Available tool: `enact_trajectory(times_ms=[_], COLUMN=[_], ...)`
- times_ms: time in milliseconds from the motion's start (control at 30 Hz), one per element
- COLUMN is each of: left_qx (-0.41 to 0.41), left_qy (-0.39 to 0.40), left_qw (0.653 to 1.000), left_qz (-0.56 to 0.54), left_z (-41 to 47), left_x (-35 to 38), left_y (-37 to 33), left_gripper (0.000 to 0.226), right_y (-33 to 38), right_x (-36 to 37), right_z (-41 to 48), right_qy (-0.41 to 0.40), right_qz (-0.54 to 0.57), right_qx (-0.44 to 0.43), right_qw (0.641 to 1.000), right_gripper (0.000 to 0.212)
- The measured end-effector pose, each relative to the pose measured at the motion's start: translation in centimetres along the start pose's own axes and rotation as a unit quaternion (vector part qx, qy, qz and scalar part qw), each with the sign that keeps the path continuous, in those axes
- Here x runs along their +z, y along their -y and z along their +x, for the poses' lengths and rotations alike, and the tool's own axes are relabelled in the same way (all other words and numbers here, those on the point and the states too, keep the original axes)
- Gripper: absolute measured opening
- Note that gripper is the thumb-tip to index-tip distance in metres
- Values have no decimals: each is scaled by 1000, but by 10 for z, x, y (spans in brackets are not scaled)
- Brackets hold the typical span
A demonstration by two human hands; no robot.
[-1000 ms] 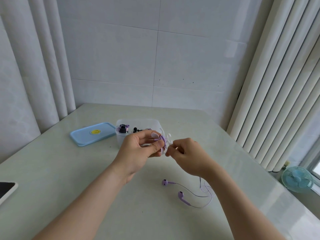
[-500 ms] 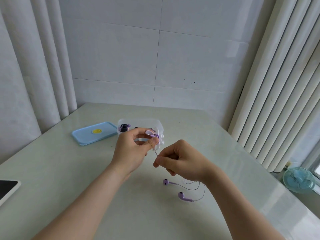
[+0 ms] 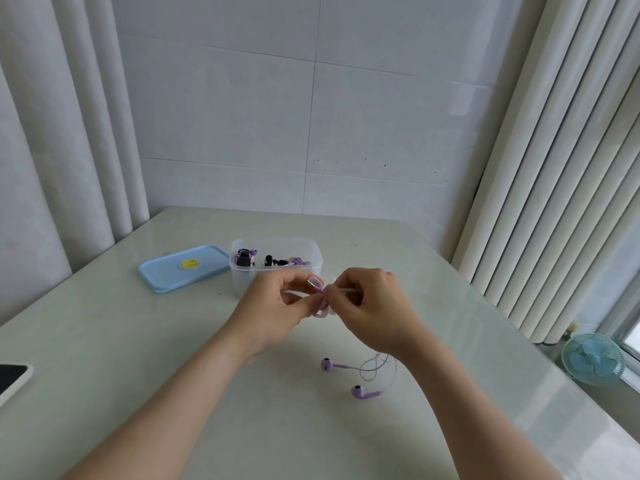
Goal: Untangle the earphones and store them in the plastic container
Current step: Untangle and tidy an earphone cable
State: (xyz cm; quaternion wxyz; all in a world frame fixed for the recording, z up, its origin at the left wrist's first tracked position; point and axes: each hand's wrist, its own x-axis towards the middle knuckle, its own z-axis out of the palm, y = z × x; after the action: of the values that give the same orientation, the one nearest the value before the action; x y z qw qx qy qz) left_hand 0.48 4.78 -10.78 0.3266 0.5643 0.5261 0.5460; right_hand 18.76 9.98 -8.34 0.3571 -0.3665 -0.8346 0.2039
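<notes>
Since a moment ago the right hand (image 3: 374, 306) has risen to meet the left hand (image 3: 273, 306). Nearest, two purple earbuds (image 3: 360, 392) lie on the table (image 3: 138, 375) under the right wrist, stems pointing right. Their cable (image 3: 372, 370) loops up to both hands, which pinch a short stretch lying left to right. Behind, the open plastic container (image 3: 242, 282) holds other earphones (image 3: 270, 262); the blue lid (image 3: 166, 271) lies just left of it.

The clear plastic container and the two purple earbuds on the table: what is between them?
In the head view, the left hand and right hand meet there, both pinching the purple earphone cable.
</notes>
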Motion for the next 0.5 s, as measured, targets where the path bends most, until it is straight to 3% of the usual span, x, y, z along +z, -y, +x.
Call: enact_trajectory(times_ms=[333,500], left_qx=[-23,-13], left_qy=[-40,14], left_qw=[997,1000], left_qz=[-70,-14], left_z=[2,-1], left_x=[0,2], left_y=[4,2], left_gripper=[16,7], right_y=[-1,-11], right_x=[-7,-2], right_z=[3,9], right_qy=[-28,-67], right_qz=[111,15], right_qx=[-9,3], right_qw=[993,998], right_gripper=[15,13])
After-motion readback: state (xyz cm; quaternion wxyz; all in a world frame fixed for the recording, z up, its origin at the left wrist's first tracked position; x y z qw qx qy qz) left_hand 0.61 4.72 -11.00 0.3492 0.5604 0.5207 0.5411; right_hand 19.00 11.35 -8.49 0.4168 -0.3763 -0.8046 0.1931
